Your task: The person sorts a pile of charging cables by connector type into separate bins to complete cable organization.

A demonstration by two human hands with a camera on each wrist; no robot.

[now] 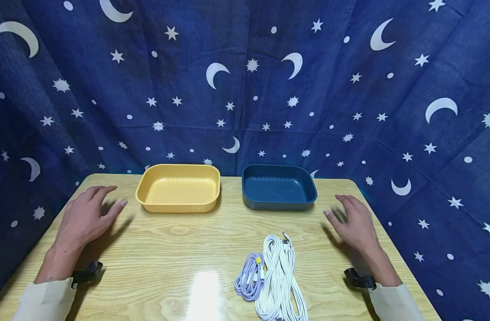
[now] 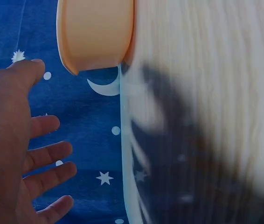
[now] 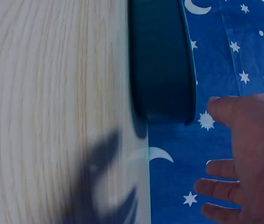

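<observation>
My left hand (image 1: pixel 84 217) hovers over the table's left side with relaxed, spread fingers and nothing in them. Closest to it is a yellow rectangular bin (image 1: pixel 176 208), just right of the fingertips. On the other side, my right hand (image 1: pixel 355 223) is likewise loose and holds nothing, right of a dark blue bin (image 1: pixel 279 205). Both bins have nothing inside. Between the hands, toward the front, lie coiled cables: a purple cable bundle (image 1: pixel 249 278) with a yellow tie, and beside it white cable bundles (image 1: pixel 272 276) with plugs showing.
The light wooden table (image 1: pixel 168 249) carries everything, with a bright glare spot near its front. Right behind its back edge hangs a dark blue curtain (image 1: pixel 245 116) printed with moons and stars. Black wrist straps (image 1: pixel 359 280) show at the sleeves.
</observation>
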